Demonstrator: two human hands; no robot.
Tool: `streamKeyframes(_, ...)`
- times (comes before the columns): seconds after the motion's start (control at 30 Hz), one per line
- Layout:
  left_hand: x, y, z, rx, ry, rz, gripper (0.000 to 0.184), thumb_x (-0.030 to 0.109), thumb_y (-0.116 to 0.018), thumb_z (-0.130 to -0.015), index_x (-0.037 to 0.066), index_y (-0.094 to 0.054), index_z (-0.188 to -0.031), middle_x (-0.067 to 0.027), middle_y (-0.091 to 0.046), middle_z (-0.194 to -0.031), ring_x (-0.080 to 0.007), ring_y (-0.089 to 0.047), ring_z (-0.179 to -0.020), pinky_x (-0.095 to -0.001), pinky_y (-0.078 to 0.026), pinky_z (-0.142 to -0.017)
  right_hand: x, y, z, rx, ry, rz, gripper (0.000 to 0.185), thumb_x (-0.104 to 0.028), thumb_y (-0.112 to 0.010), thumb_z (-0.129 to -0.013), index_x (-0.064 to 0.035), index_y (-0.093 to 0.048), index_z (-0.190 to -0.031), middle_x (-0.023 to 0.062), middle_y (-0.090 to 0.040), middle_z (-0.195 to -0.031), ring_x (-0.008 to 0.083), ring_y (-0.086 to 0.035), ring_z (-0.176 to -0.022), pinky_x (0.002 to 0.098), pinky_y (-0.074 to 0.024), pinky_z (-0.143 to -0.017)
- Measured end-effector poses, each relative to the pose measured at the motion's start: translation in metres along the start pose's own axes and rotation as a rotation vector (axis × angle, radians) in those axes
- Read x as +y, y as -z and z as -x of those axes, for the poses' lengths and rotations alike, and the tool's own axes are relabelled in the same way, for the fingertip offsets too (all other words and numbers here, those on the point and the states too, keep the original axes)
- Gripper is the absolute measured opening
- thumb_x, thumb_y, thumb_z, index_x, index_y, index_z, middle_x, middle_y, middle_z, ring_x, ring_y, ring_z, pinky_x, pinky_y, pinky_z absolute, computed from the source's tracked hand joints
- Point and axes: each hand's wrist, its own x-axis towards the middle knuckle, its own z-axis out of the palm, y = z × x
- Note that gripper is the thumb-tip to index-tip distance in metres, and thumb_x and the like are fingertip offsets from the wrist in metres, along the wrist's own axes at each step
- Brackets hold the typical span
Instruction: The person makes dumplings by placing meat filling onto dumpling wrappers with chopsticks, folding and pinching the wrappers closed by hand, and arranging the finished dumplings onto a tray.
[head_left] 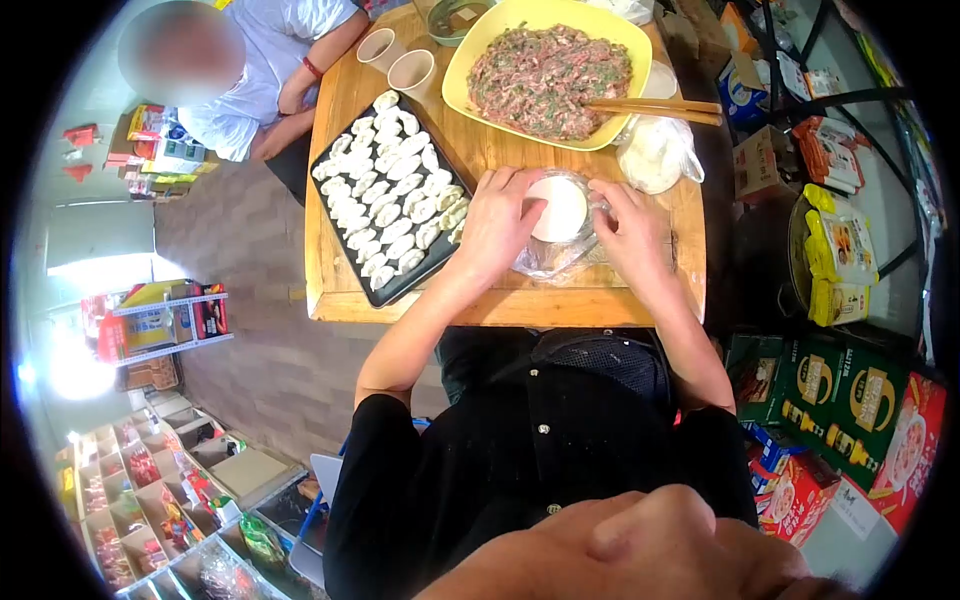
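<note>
On wooden counter (pixel 455 140), in room with shelves (pixel 170 328): white disc (pixel 560 210) between half-open left hand (pixel 500 222), touching it, and right hand (pixel 634 235), pinching plastic (pixel 552 263).

Barrel distortion bends the edges within a black vignette; white glare blows out at far left, while the central table (pixel 450 307) appears evenly bright.

Print on the green boxes (pixel 818 385), red boxes (pixel 908 450) and yellow packets (pixel 845 245) is too small to read.
</note>
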Motion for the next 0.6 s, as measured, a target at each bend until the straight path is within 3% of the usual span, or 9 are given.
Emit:
streamKeyframes(0.23, 0.010, -0.003, -0.006, 0.035, -0.110, -0.065, 0.027, 0.004, -0.069, -0.076, 0.001, -0.066, -0.102, -0.0134, -0.063, -0.099, -0.0324, -0.058, -0.094, -0.0395, -0.047, -0.084, -0.003, 0.004, 0.004, 0.061, 0.041, -0.162, 0.036, -0.001, -0.062, -0.082, -0.0059, -0.057, -0.117, 0.0090, -0.064, -0.091, 0.0246, -0.064, -0.070, 0.0347, -0.0501, -0.062)
streamKeyframes(0.33, 0.010, -0.012, -0.006, -0.022, -0.193, 0.042, 0.025, 0.003, -0.068, -0.076, 0.002, -0.067, -0.101, -0.0121, -0.062, -0.099, -0.0315, -0.057, -0.094, -0.0393, -0.048, -0.082, 0.000, -0.002, 0.007, 0.027, 0.009, -0.299, 0.040, -0.002, -0.062, -0.083, -0.0052, -0.055, -0.121, 0.0085, -0.065, -0.085, 0.0232, -0.064, -0.066, 0.0349, -0.0498, -0.059)
streamKeyframes(0.6, 0.017, -0.018, -0.021, -0.065, -0.194, -0.024, 0.025, 0.003, -0.067, -0.075, 0.003, -0.067, -0.100, -0.0112, -0.061, -0.099, -0.0317, -0.055, -0.092, -0.0400, -0.048, -0.079, -0.006, 0.013, 0.001, 0.002, 0.009, -0.022, 0.045, -0.005, -0.061, -0.083, -0.0041, -0.050, -0.127, 0.0119, -0.065, -0.085, 0.0278, -0.064, -0.070, 0.0381, -0.0512, -0.064)
